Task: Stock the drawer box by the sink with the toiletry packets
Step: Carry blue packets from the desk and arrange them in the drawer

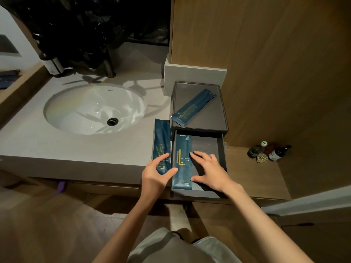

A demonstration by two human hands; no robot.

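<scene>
Now the drawer box [199, 128] stands on the grey counter [76, 149] just to the right of the oval white sink [95, 108], which has a glossy surface and a dark round drain. It is a dark, matte, rectangular box with a shallow tray on top, and its drawer [221, 149] is pulled out toward the person. One long, flat, dark blue packet [193, 107] lies diagonally on the top tray; its foil looks smooth and a little shiny. A second packet with gold lettering [182, 162] lies lengthwise in the left part of the open drawer. A third packet [161, 147] lies on the counter, just beside the left wall of the drawer.

The left hand [153, 177] reaches forward with a straight forearm; its fingers are slightly spread, the index finger rests on the near end of the third packet and the thumb points toward the drawer. The right hand [209, 169] hovers palm down over the drawer, fingers spread apart, with the fingertips touching the right edge of the packet with gold lettering. Neither hand pinches anything. Two small bottles [267, 151] stand on the wooden ledge at the right.
</scene>
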